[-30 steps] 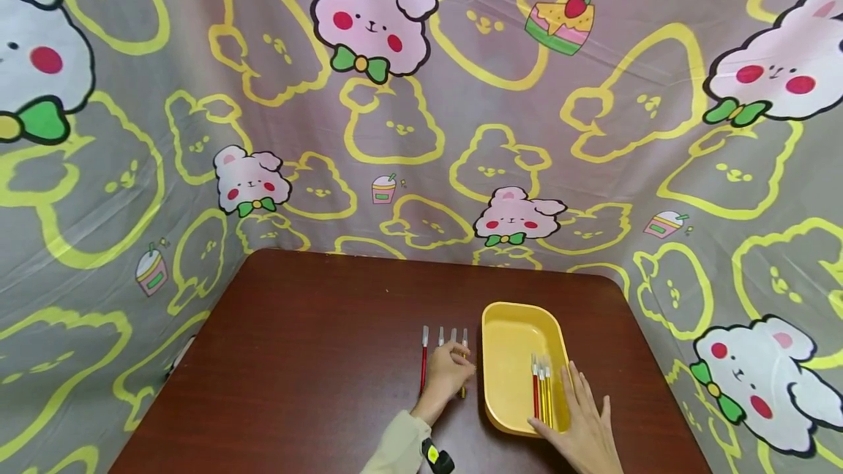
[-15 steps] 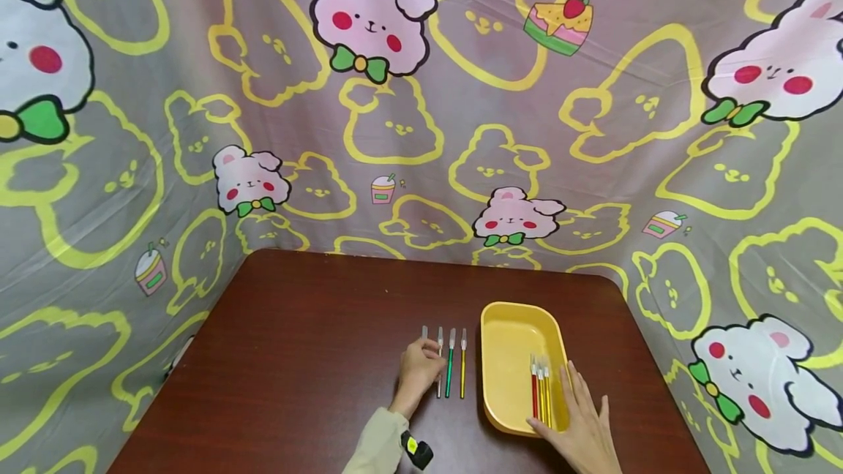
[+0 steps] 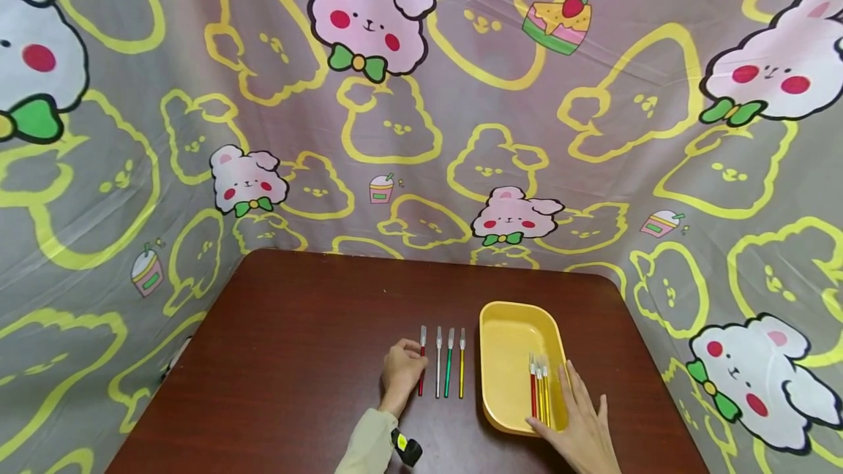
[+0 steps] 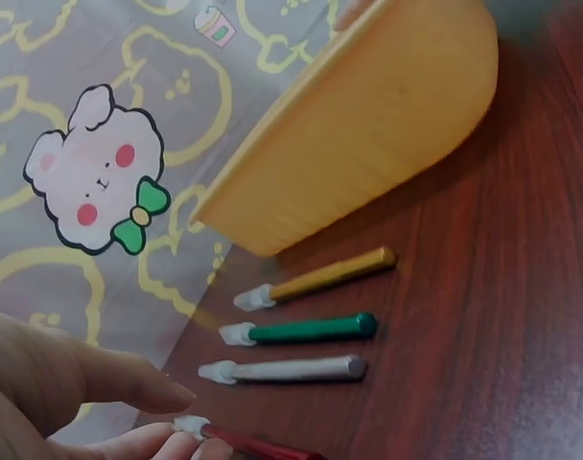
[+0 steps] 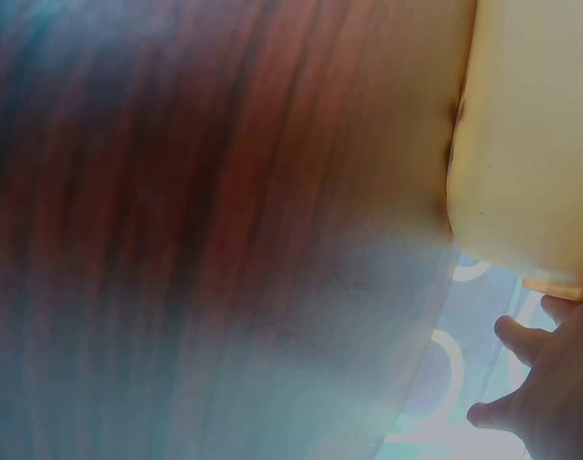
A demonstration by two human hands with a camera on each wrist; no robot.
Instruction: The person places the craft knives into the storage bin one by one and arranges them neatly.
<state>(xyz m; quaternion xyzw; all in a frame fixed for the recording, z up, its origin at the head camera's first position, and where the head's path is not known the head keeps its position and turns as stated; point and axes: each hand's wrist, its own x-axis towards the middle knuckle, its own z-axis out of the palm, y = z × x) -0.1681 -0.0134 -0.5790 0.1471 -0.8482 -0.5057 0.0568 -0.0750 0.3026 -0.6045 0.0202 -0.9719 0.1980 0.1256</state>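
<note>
My left hand (image 3: 403, 370) is at the red craft knife (image 3: 422, 371), the leftmost of a row on the table. In the left wrist view, its fingertips (image 4: 212, 448) are right at the red barrel beside the clear cap, and the upper digit stands off above the cap. To the right lie a silver craft knife (image 3: 437, 371), a green one (image 3: 449, 368) and a yellow one (image 3: 462, 371), all with caps pointing away. My right hand (image 3: 582, 423) rests along the right side of the yellow tray (image 3: 503, 371), fingers straight, thumb at the near rim.
Inside the tray's right half lie several more craft knives (image 3: 538, 390), red and yellow. The dark wooden table (image 3: 296, 342) is enclosed by a printed curtain (image 3: 395, 115) with cartoon rabbits at the back and sides.
My left hand has moved left along the row, from the yellow knife past the green and silver ones to the red one. The right hand stays at the tray.
</note>
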